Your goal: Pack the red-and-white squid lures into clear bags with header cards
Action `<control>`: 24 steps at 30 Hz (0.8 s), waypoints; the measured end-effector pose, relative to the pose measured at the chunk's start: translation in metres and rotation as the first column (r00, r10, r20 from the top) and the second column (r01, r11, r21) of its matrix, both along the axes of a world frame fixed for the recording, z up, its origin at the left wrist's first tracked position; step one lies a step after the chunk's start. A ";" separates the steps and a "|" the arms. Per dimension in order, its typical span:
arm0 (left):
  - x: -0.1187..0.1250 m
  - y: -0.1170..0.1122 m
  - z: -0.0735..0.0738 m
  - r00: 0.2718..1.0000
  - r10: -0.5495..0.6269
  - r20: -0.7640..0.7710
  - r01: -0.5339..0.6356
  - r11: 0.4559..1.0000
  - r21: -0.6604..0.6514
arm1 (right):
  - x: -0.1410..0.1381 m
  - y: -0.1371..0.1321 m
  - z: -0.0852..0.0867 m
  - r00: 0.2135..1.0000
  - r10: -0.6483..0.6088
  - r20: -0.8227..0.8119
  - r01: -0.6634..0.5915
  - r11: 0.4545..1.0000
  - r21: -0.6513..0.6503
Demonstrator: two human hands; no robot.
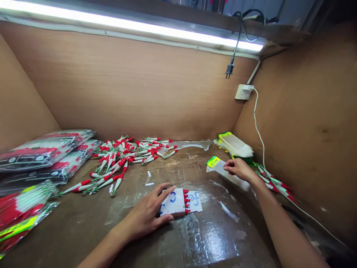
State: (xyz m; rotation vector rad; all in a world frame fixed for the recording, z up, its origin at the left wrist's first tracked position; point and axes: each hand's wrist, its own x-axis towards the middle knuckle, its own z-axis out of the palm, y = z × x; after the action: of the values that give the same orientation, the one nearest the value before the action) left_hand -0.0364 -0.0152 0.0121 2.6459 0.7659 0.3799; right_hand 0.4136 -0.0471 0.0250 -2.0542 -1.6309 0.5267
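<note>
My left hand (146,214) grips a small white block (173,203) on the brown table (195,238); red tips of several lures (186,201) stick out of the block's right side, over a white card with blue letters (195,200). My right hand (238,168) is closed on a clear plastic bag with a yellow-green header (219,166), lying to the right. A heap of red, white and green lures (122,160) lies at the back of the table.
Filled packets (41,152) are stacked at the left, more at the lower left (19,216). A pile of empty bags (235,145) sits at the back right, finished packets (275,184) beside the right wall. A white cable (258,130) hangs from a socket (244,92).
</note>
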 end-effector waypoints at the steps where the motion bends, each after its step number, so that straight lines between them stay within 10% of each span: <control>1: -0.001 0.000 0.000 1.000 0.000 -0.005 0.000 1.000 -0.003 | -0.005 -0.002 0.002 1.000 0.002 0.007 -0.002 1.000 0.008; 9: -0.001 0.000 0.000 1.000 -0.011 0.000 0.011 1.000 0.002 | -0.060 -0.029 -0.018 0.961 0.119 0.248 -0.101 0.991 -0.084; 17: -0.001 0.000 0.000 0.999 -0.018 0.043 0.016 0.999 0.039 | 0.022 -0.038 0.030 0.792 -0.292 0.536 0.252 0.956 0.148; 24: -0.001 -0.001 0.002 0.999 -0.002 0.032 0.002 1.000 0.018 | -0.032 -0.030 -0.019 0.835 -0.005 0.550 0.009 1.000 -0.005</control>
State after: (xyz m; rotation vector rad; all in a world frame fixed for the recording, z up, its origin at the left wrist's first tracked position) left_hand -0.0377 -0.0164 0.0146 2.6504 0.7531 0.4299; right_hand 0.3817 -0.0774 0.0058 -2.3570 -1.9231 -0.0901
